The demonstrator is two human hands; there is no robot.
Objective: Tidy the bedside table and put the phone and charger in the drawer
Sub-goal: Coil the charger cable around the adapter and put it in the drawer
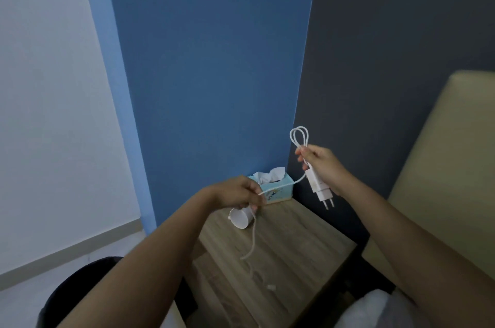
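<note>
white charger sits in our right hand, fingers closed round it and two cable loops. our left hand pinches the cable above the tabletop, beside a tipped cup.

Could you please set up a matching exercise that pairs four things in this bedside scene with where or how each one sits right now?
Things:
1. white charger plug with two pins
2. white paper cup
3. light blue tissue box
4. loose end of the white cable

States:
A. stands at the back of the wooden bedside table, against the blue wall
B. lies tipped on its side on the table
C. held in the right hand together with cable loops
D. trails down from the left hand over the tabletop

Pairs: 1-C, 2-B, 3-A, 4-D
</note>
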